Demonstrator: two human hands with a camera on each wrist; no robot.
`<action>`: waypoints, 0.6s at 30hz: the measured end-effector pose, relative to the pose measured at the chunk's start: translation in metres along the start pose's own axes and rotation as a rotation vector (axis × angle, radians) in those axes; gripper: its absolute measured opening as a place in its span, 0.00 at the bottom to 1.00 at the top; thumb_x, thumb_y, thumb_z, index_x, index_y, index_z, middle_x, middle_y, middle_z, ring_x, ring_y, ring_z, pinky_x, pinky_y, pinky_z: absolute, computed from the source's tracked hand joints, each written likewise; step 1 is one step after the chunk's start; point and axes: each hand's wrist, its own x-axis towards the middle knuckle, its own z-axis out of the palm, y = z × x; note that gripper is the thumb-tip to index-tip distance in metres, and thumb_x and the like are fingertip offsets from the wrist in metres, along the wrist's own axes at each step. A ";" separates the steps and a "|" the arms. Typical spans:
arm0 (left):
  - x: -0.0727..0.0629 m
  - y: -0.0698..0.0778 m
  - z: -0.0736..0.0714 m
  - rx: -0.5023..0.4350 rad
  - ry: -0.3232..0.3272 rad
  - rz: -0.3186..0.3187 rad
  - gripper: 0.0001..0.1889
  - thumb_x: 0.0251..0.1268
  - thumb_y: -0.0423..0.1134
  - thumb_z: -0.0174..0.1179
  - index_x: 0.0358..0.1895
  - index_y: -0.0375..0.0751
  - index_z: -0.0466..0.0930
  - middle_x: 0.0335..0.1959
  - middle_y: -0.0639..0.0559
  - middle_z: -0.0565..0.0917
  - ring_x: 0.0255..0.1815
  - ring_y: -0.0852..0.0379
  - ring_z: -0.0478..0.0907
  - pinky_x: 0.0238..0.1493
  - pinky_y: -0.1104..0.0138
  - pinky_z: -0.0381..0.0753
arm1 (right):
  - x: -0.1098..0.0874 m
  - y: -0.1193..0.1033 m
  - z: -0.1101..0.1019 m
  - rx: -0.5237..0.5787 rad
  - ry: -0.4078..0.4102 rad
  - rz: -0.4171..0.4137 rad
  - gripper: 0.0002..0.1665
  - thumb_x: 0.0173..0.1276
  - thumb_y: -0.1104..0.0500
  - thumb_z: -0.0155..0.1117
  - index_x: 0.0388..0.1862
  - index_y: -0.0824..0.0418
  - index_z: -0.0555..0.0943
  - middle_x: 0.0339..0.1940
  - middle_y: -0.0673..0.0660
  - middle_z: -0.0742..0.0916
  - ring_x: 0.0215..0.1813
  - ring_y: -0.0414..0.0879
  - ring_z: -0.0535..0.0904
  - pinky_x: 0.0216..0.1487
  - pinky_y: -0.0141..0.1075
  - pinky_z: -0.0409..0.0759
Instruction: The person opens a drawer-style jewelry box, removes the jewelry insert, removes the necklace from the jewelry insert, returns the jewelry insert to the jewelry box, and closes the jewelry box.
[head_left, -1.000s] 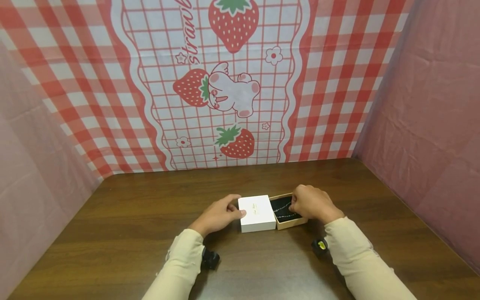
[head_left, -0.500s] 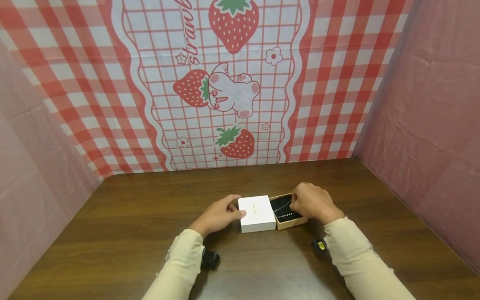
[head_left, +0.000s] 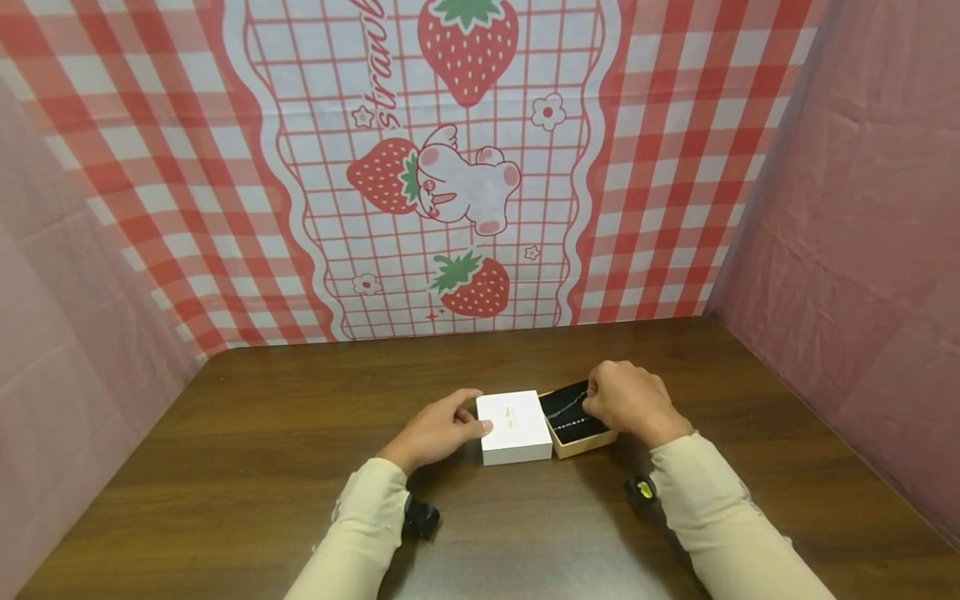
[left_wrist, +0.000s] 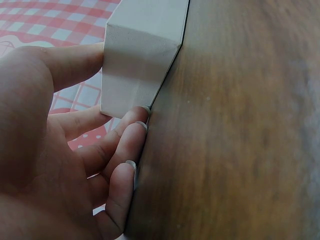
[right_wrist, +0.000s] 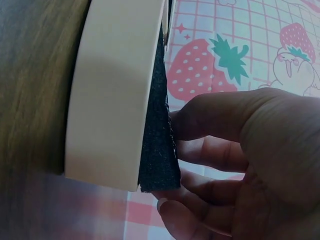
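Observation:
A white box lid (head_left: 513, 418) with gold lettering lies on the table in the head view. My left hand (head_left: 433, 429) holds it at its left end, thumb on top and index finger along the far side. Against the lid's right side stands a tan box base (head_left: 587, 446) with a black foam insert (head_left: 576, 431). My right hand (head_left: 630, 402) pinches the insert's right edge. In the right wrist view the insert (right_wrist: 159, 150) rises above the box wall (right_wrist: 107, 100), tilted. A thin silvery chain (head_left: 570, 425) lies across it, partly hidden by my right hand.
The brown wooden table (head_left: 300, 467) carries both box parts near its middle. A red checked strawberry cloth (head_left: 637, 208) hangs at the back, with pink cloth (head_left: 862, 250) on the sides. Black wrist cameras (head_left: 422, 518) sit under both sleeves.
My right hand has risen slightly, and the black insert's right side has come up out of the box base with it. The left hand and the lid have stayed in place.

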 end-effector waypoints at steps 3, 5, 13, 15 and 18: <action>0.000 0.000 0.000 -0.001 -0.002 0.001 0.34 0.67 0.57 0.62 0.73 0.47 0.69 0.42 0.54 0.81 0.44 0.57 0.77 0.49 0.54 0.76 | 0.000 0.001 -0.001 0.004 0.001 -0.001 0.05 0.57 0.57 0.68 0.24 0.53 0.82 0.24 0.50 0.81 0.29 0.47 0.76 0.29 0.48 0.74; 0.000 -0.001 0.000 -0.003 -0.003 0.002 0.34 0.67 0.57 0.62 0.73 0.47 0.69 0.42 0.54 0.81 0.44 0.57 0.77 0.50 0.54 0.76 | 0.000 0.002 -0.001 0.004 0.004 -0.004 0.05 0.57 0.57 0.68 0.23 0.53 0.82 0.24 0.50 0.81 0.29 0.47 0.76 0.28 0.48 0.74; 0.001 -0.001 0.000 -0.006 0.000 -0.001 0.34 0.67 0.57 0.63 0.72 0.47 0.69 0.42 0.55 0.82 0.44 0.57 0.77 0.50 0.55 0.76 | -0.001 0.003 -0.004 0.010 0.005 0.000 0.05 0.58 0.57 0.67 0.24 0.53 0.81 0.24 0.50 0.80 0.29 0.48 0.76 0.27 0.47 0.73; 0.001 -0.001 0.000 -0.004 -0.001 0.000 0.34 0.67 0.57 0.63 0.72 0.47 0.69 0.42 0.55 0.82 0.44 0.57 0.77 0.50 0.55 0.76 | -0.001 0.003 -0.005 0.017 0.004 0.005 0.05 0.58 0.57 0.67 0.24 0.54 0.81 0.24 0.50 0.80 0.29 0.48 0.76 0.27 0.47 0.73; 0.001 -0.001 0.000 -0.002 -0.002 0.002 0.34 0.67 0.57 0.63 0.72 0.47 0.69 0.42 0.54 0.82 0.43 0.57 0.77 0.50 0.54 0.76 | -0.001 0.003 -0.006 0.042 0.005 0.012 0.06 0.59 0.57 0.67 0.24 0.54 0.81 0.24 0.51 0.81 0.29 0.49 0.76 0.27 0.46 0.73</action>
